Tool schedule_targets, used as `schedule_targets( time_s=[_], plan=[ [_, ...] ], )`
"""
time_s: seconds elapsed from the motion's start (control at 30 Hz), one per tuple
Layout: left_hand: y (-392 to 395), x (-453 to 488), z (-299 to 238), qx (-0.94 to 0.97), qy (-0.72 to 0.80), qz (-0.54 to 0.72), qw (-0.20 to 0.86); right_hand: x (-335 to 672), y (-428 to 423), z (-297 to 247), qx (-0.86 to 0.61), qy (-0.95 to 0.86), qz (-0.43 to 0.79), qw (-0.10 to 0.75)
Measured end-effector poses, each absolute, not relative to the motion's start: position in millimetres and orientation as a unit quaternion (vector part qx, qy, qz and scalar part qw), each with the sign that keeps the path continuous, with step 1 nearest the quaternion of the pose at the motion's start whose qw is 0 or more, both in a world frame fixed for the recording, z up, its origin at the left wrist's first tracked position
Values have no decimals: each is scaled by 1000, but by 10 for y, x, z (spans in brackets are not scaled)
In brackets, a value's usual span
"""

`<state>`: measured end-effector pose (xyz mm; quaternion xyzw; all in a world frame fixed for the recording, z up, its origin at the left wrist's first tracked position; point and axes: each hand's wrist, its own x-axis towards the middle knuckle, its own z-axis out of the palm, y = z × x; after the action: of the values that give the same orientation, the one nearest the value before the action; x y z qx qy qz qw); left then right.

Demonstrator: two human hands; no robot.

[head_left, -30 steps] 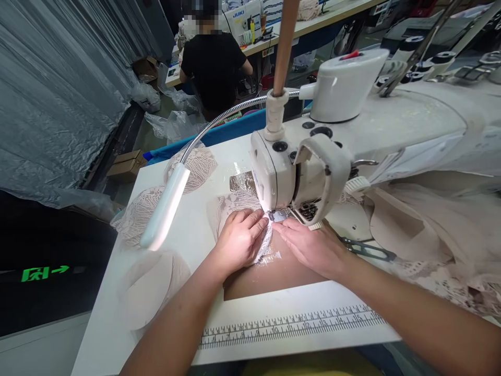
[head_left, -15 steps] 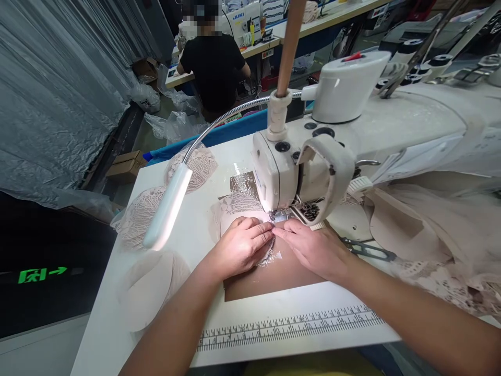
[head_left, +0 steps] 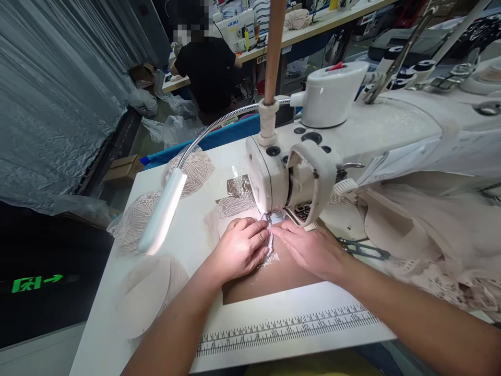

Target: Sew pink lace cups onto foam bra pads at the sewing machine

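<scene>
A white sewing machine (head_left: pixel 352 136) stands on a white table (head_left: pixel 188 245). Under its head lies a piece of pale lace (head_left: pixel 230 208), lit brightly by the lamp. My left hand (head_left: pixel 240 248) rests on the lace just left of the presser foot (head_left: pixel 274 218), its fingers curled and pressing the fabric down. My right hand (head_left: pixel 313 249) lies flat with fingers stretched toward the foot, on a brown sheet (head_left: pixel 270 282). The fingertips of both hands nearly meet at the needle area.
A white gooseneck lamp (head_left: pixel 162 214) hangs over the table's left. Lace cups (head_left: pixel 135 224) and padded cups (head_left: pixel 151 292) lie at the left. A ruler strip (head_left: pixel 285 329) runs along the front edge. Beige fabric (head_left: pixel 430 240) is heaped right. Scissors (head_left: pixel 362 249) lie nearby. A person in black (head_left: pixel 205 68) works behind.
Both hands have slid slightly forward toward the presser foot with the lace. The camera view shifted a little to the left.
</scene>
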<state>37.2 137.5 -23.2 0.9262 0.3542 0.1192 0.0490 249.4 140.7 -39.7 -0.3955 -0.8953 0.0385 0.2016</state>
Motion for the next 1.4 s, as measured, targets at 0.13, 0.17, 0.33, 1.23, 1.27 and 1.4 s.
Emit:
schedule_targets(
  time_s=[0.13,0.17,0.33,1.23,1.27,1.4],
  plan=[
    [1371,359,-241,926,351,127,61,2536,1393,-450,-333,-916,39,221],
    [1370,361,-239,926,349,126,63,2541,1388,-461,-326,-916,38,231],
    [1369,371,-209,926,348,128,69,2551,1380,-493,-334,-905,49,258],
    [1359,382,-234,927,362,98,33,2585,1398,-458,-322,-926,31,197],
    [1360,387,-234,925,365,96,34,2580,1405,-453,-326,-924,23,198],
    [1366,392,-233,921,375,97,37,2551,1431,-416,-350,-917,-3,192]
  ],
)
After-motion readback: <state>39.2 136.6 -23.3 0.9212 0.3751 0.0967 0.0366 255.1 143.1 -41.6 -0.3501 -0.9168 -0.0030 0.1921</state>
